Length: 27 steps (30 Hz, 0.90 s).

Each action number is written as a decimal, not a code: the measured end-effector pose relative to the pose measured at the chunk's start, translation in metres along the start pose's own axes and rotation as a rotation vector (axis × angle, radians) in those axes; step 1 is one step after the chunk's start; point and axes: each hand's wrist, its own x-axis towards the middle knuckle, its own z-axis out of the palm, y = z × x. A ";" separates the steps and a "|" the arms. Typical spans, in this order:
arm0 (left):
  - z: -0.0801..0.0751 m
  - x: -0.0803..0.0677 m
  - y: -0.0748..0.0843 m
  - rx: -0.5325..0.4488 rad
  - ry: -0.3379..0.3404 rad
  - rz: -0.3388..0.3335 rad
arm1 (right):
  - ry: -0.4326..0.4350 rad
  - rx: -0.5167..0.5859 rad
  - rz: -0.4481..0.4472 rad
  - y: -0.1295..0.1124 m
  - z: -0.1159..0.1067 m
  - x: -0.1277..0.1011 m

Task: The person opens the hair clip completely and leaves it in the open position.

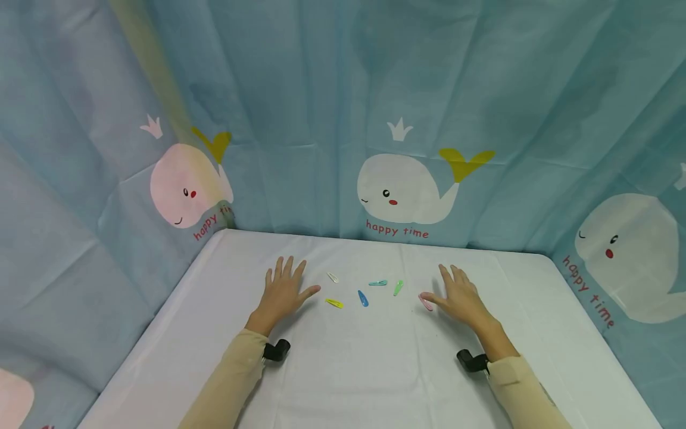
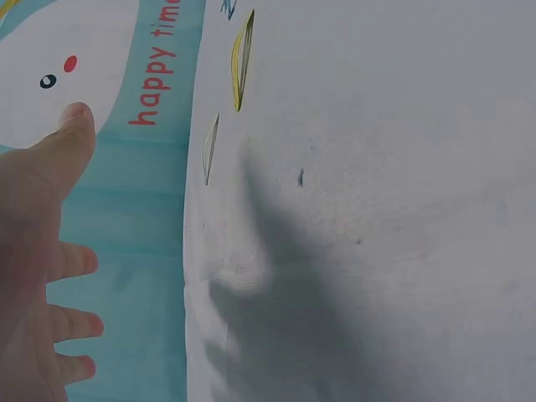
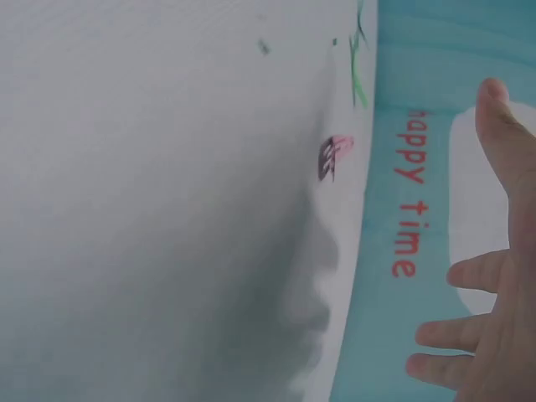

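Several snap hair clips lie scattered on the white cloth between my hands: a white clip [image 1: 333, 277], a yellow clip [image 1: 334, 303], a blue clip [image 1: 363, 298], a teal clip [image 1: 377, 283], a green clip [image 1: 398, 288] and a pink clip [image 1: 426, 302]. My left hand [image 1: 281, 294] is spread above the cloth, left of the yellow and white clips, holding nothing. On the other side, my right hand [image 1: 460, 300] is spread too, its thumb overlapping the pink clip in the head view. The right wrist view shows the pink clip [image 3: 342, 147] apart from the fingers, over the hand's shadow.
A white cloth [image 1: 343, 369] covers the table. Blue curtains [image 1: 321, 119] printed with whales stand along its back and sides. Each wrist wears a black camera, such as the left one [image 1: 277, 350].
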 end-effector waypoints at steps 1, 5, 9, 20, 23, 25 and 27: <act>0.000 0.001 0.000 -0.002 -0.002 -0.001 | -0.001 0.001 -0.001 -0.002 0.000 0.001; 0.001 0.007 0.000 -0.001 -0.018 -0.005 | -0.004 0.017 -0.019 -0.008 0.000 0.006; 0.006 0.013 -0.003 -0.005 -0.040 -0.010 | -0.010 0.023 -0.035 -0.012 0.002 0.013; 0.014 0.027 -0.001 -0.096 -0.106 0.000 | -0.031 0.089 -0.068 -0.028 0.008 0.027; 0.015 0.031 -0.001 -0.118 -0.112 0.004 | -0.048 0.111 -0.066 -0.034 0.009 0.030; 0.015 0.033 0.000 -0.133 -0.112 0.013 | -0.060 0.122 -0.065 -0.038 0.010 0.032; 0.014 0.034 0.001 -0.155 -0.114 0.017 | -0.072 0.135 -0.060 -0.042 0.011 0.035</act>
